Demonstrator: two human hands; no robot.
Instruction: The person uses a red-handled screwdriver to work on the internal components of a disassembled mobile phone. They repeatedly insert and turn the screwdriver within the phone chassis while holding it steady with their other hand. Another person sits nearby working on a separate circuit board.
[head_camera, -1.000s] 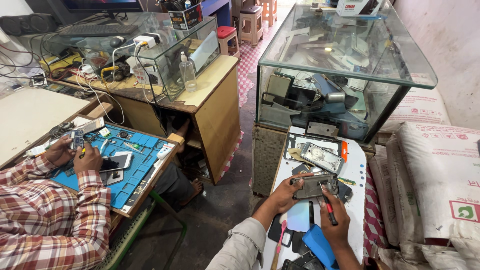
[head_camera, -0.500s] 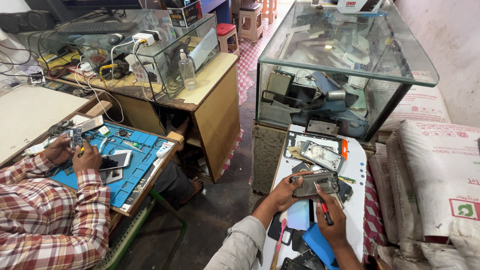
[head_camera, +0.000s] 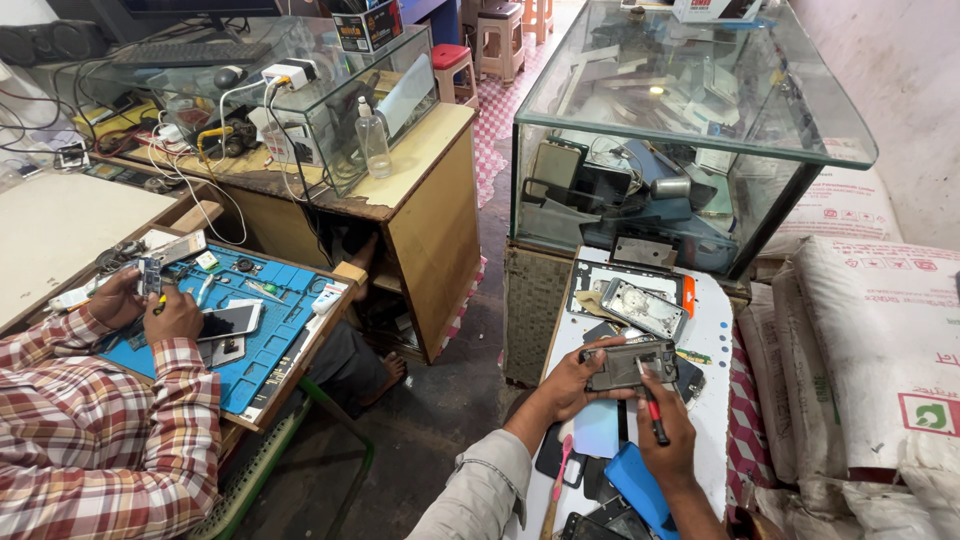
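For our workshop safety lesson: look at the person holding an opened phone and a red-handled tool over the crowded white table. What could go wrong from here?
1. The left hand grips the opened phone by one end above the table; a slip could drop it onto the parts below.
2. The right hand works the red-handled tool at the phone; it might skid and scratch the inside.
3. The white table is crowded to its edge; another opened phone could get knocked off.
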